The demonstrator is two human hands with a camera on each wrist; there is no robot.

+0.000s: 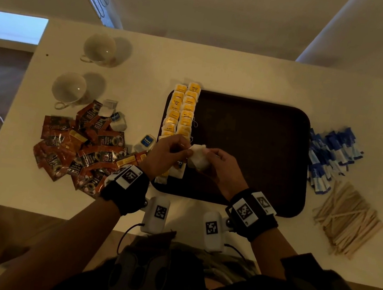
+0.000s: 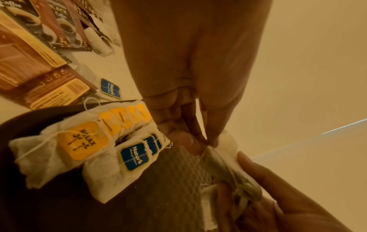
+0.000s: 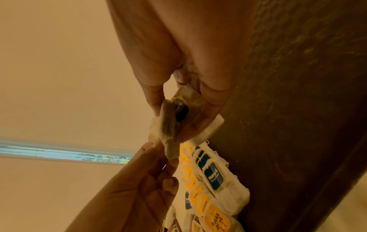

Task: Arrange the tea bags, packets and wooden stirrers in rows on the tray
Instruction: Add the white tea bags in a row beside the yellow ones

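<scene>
A pale bench (image 1: 219, 70) before a plain wall. A tea bag (image 1: 198, 158) is pinched between the left hand (image 1: 168, 152) and right hand (image 1: 219, 164) above the dark tray (image 1: 252, 153); rows of tea bags (image 1: 181, 109) are laid along its left edge. Coffee packets (image 1: 81, 145) and cups (image 1: 98, 48) are seen left, blue packets (image 1: 330, 153) and wooden stirrers (image 1: 346, 218) right.

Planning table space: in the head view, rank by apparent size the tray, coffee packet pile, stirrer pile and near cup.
1. Tray
2. Coffee packet pile
3. Stirrer pile
4. Near cup

The wide-angle lens distorts the edges, but the gaps look clear.
</scene>
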